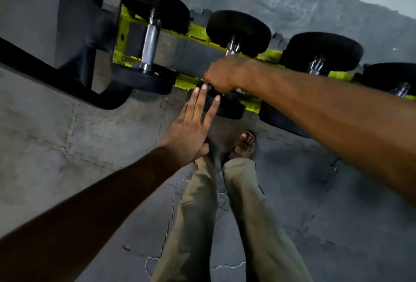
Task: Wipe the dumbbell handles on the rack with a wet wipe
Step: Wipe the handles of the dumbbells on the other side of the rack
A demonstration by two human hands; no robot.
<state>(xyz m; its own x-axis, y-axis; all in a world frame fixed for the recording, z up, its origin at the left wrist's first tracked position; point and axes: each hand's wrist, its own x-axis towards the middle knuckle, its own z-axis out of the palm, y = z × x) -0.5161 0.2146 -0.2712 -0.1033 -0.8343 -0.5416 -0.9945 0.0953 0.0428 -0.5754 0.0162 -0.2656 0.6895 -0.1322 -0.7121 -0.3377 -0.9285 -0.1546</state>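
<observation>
Grey interlocking floor mats [67, 135] run under a rack with yellow rails [198, 34], and four dumbbells lie across those rails side by side. Each one's long axis points away from the person. The right hand [221, 75] is curled round the handle of the second dumbbell [238, 31], hiding nearly all of the bar. Whether a wet wipe sits inside that grip cannot be told. The left hand [191, 124] is flat with straight fingers, and its fingertips touch the near head of the same dumbbell, seemingly to steady it. The first dumbbell [150, 43] is to the left with its knurled steel handle fully bare. The third dumbbell [322, 52] and fourth dumbbell [391, 76] are to the right, their handles partly behind the right forearm. A wiping stroke would probably slide along the bar, towards or away from the body. The right hand is nearer the two dumbbells to its right.
</observation>
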